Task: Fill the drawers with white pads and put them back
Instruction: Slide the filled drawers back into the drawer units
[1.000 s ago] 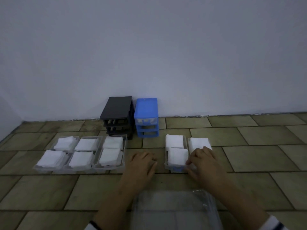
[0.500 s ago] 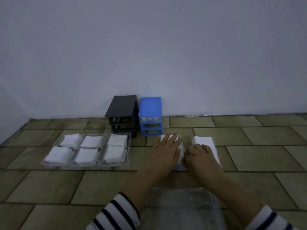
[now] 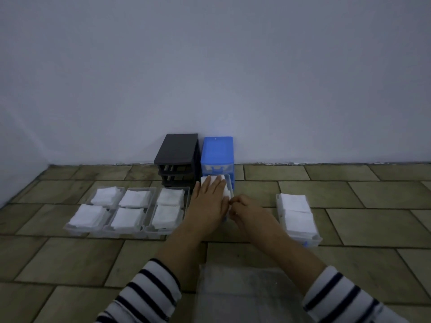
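Pressed flat on white pads, fingers straight: left hand.
Gripped drawer front at blue cabinet's six o'clock, fingers curled: right hand.

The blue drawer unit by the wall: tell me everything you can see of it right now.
The blue drawer unit is a small, upright cabinet that looks like plastic, standing on the tiled floor against the wall, right beside the black drawer unit. Its top slot holds a clear drawer with a handle. Lower down, a pad-filled drawer sits at its front, apparently partly inserted. The left hand lies flat on the pads, and the right hand grips the drawer's near end. The lower slots are hidden.
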